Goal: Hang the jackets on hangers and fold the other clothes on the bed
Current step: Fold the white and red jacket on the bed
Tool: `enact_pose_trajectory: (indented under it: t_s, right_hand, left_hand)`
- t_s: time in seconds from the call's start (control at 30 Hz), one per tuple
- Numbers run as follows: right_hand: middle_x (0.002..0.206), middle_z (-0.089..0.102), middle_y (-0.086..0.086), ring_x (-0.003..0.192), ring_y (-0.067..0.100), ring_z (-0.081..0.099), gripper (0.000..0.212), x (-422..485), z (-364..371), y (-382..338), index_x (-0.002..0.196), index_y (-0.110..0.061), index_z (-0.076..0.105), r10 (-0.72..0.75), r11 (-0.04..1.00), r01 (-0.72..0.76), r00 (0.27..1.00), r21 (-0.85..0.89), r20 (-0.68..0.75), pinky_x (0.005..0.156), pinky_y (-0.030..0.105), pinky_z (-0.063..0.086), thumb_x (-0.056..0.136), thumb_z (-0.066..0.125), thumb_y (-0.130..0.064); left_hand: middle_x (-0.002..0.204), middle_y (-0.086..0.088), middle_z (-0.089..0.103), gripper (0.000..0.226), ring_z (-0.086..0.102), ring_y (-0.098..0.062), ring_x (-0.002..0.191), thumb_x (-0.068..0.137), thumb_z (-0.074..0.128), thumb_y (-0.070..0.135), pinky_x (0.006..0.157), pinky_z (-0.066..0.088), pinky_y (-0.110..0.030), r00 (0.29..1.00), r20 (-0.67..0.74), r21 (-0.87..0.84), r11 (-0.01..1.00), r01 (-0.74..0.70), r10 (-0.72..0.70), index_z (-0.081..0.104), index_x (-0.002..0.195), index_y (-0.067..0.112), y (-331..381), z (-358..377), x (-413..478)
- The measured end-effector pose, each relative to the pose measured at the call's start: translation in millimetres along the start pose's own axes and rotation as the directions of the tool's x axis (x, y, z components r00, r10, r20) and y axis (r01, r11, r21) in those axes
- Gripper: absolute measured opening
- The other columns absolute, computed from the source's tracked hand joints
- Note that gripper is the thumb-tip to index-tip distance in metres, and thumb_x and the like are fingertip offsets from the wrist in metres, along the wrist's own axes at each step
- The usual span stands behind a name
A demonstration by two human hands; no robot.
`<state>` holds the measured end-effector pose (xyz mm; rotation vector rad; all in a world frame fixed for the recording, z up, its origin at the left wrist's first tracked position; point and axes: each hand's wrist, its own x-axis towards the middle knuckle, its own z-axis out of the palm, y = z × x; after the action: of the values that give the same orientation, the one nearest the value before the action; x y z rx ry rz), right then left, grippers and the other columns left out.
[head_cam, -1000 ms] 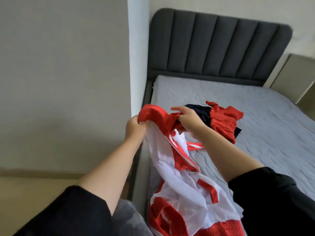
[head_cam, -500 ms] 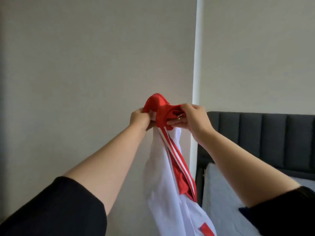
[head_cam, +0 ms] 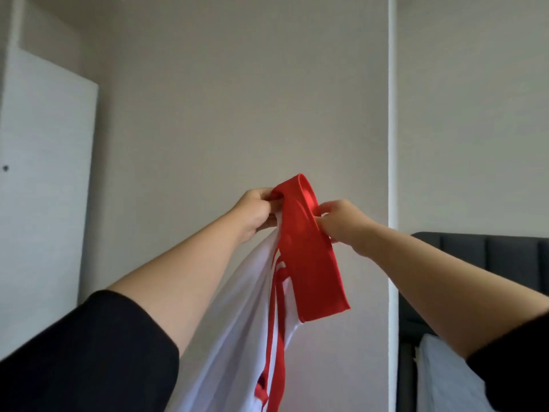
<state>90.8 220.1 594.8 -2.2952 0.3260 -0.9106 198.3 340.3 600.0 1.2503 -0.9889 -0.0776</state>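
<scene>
I hold a white garment with red trim (head_cam: pixel 243 322) up in the air in front of a bare wall. Its wide red band (head_cam: pixel 309 248) loops over at the top and hangs down on the right. My left hand (head_cam: pixel 255 211) grips the top of the fabric at the left of the band. My right hand (head_cam: pixel 338 223) pinches the band's right edge. The white body with thin red stripes hangs down between my forearms and out of the bottom of the view. Both arms wear black sleeves. No hanger is in view.
A corner of the bed (head_cam: pixel 445 379) with its light grey mattress shows at the lower right, under the dark padded headboard (head_cam: pixel 487 257). A white wall corner strip (head_cam: pixel 392 173) runs vertically. A white door or cabinet panel (head_cam: pixel 44 188) stands at the left.
My view has swung up from the bed to the wall. Both hands have lifted the garment higher and moved apart, so the bunched red band now hangs open.
</scene>
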Motion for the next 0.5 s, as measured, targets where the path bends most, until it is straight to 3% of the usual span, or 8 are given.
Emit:
enact_pose_trajectory:
  t_s: [0.13, 0.2, 0.23, 0.3, 0.37, 0.43, 0.5]
  right_hand:
    - [0.071, 0.065, 0.007, 0.06, 0.018, 0.06, 0.01, -0.5, 18.5, -4.8, 0.081, -0.01, 0.069, 0.005, 0.968, -0.025, 0.997, 0.248, 0.078, 0.067, 0.034, 0.055, 0.088, 0.063, -0.014]
    - [0.062, 0.064, 0.005, 0.05, 0.015, 0.058, 0.01, 0.1, 25.9, -8.8, 0.077, -0.009, 0.068, 0.036, 0.941, -0.039, 0.999, 0.337, 0.013, 0.055, 0.027, 0.052, 0.086, 0.064, -0.01]
    - [0.064, 0.064, 0.008, 0.051, 0.017, 0.058, 0.008, 2.0, 29.9, -10.1, 0.079, -0.004, 0.069, 0.071, 0.925, -0.055, 0.997, 0.375, -0.03, 0.055, 0.027, 0.052, 0.084, 0.064, -0.008]
    - [0.072, 0.06, 0.015, 0.061, 0.021, 0.055, 0.011, 6.0, 37.0, -11.7, 0.085, 0.004, 0.069, 0.131, 0.905, -0.083, 0.988, 0.417, -0.086, 0.061, 0.033, 0.049, 0.08, 0.063, -0.005]
    - [0.071, 0.053, 0.014, 0.065, 0.021, 0.049, 0.004, 9.4, 43.6, -13.0, 0.077, -0.006, 0.064, 0.142, 0.915, -0.088, 0.984, 0.394, -0.11, 0.06, 0.032, 0.041, 0.079, 0.06, -0.006]
    - [0.066, 0.049, 0.011, 0.064, 0.02, 0.046, 0.011, 12.9, 47.4, -14.4, 0.069, -0.011, 0.057, 0.144, 0.922, -0.089, 0.982, 0.376, -0.122, 0.06, 0.03, 0.038, 0.079, 0.059, -0.007]
    - [0.063, 0.05, 0.009, 0.063, 0.02, 0.047, 0.018, 16.5, 47.6, -13.5, 0.062, -0.011, 0.055, 0.154, 0.927, -0.088, 0.976, 0.365, -0.157, 0.059, 0.03, 0.039, 0.078, 0.06, -0.006]
  left_hand:
    - [0.061, 0.002, 0.067, 0.021, 0.062, -0.008, 0.05, 0.091, 0.053, -0.004, 0.053, 0.053, -0.02, 0.995, -0.012, -0.071, 0.993, 0.096, -0.097, 0.063, 0.083, 0.014, -4.3, -19.2, -5.1]
    - [0.068, -0.003, 0.063, 0.019, 0.056, -0.012, 0.05, 0.091, 0.058, 0.004, 0.053, 0.047, -0.02, 0.974, -0.142, 0.238, 0.949, 0.207, -0.176, 0.061, 0.076, 0.014, -9.9, -35.0, -2.6]
    - [0.069, -0.003, 0.06, 0.019, 0.05, -0.012, 0.048, 0.092, 0.058, 0.009, 0.048, 0.041, -0.018, 0.956, -0.236, 0.412, 0.873, 0.263, -0.177, 0.058, 0.074, 0.015, -11.3, -43.9, -2.2]
    - [0.07, -0.002, 0.056, 0.022, 0.045, -0.012, 0.045, 0.096, 0.053, 0.026, 0.043, 0.032, -0.016, 0.943, -0.264, 0.505, 0.804, 0.313, -0.201, 0.057, 0.077, 0.016, -6.7, -56.5, -5.8]
    - [0.077, -0.003, 0.061, 0.046, 0.053, -0.011, 0.048, 0.097, 0.035, 0.055, 0.046, 0.038, -0.019, 0.931, -0.029, 0.412, 0.845, 0.342, -0.363, 0.06, 0.099, 0.016, 2.6, -61.7, -12.4]
    - [0.09, -0.004, 0.065, 0.075, 0.063, -0.015, 0.061, 0.084, 0.025, 0.075, 0.055, 0.049, -0.024, 0.844, 0.225, 0.438, 0.825, 0.358, -0.486, 0.055, 0.119, 0.017, 11.6, -58.7, -19.9]
    - [0.102, -0.005, 0.065, 0.087, 0.066, -0.02, 0.076, 0.07, 0.032, 0.083, 0.064, 0.055, -0.029, 0.787, 0.301, 0.539, 0.777, 0.326, -0.539, 0.054, 0.126, 0.019, 15.2, -51.7, -21.5]
